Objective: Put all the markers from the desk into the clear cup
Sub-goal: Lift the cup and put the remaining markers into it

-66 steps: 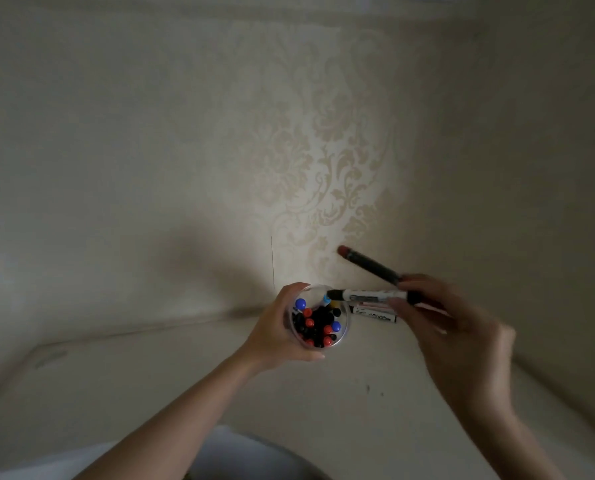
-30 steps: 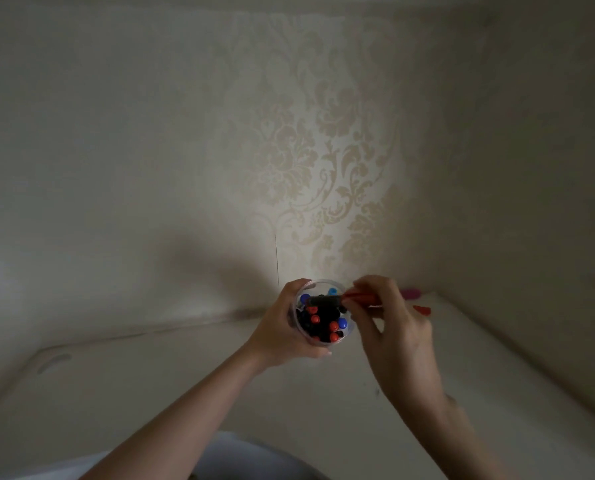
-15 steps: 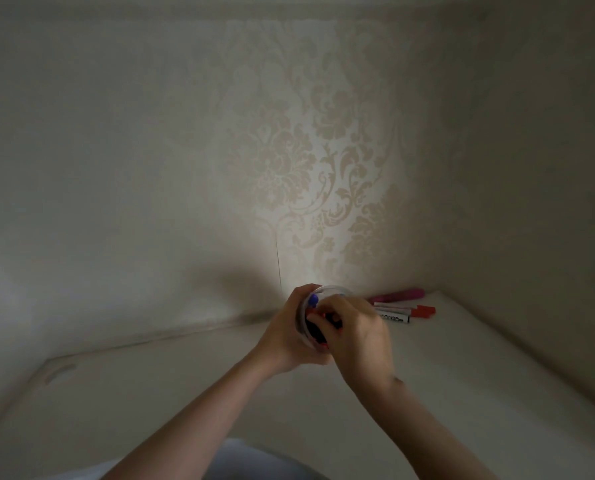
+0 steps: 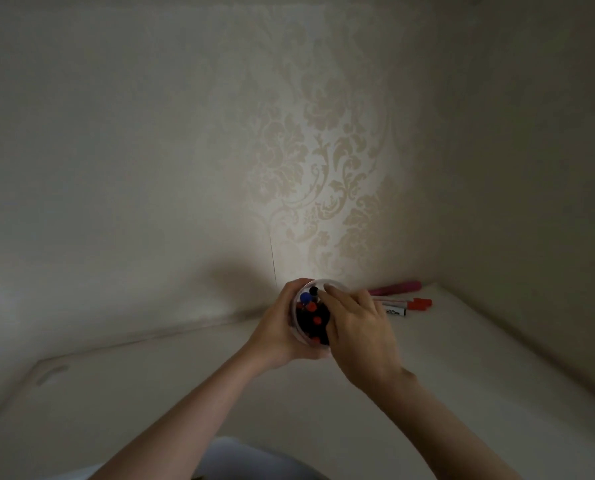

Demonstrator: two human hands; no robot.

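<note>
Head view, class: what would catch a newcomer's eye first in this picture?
First, the clear cup at centre, packed with red, blue and black marker caps, gripped by the left hand while the right hand lies over its mouth. Next, the loose markers on the desk, beyond the right hand near the corner. Behind, a lit patch of floral wallpaper.
</note>
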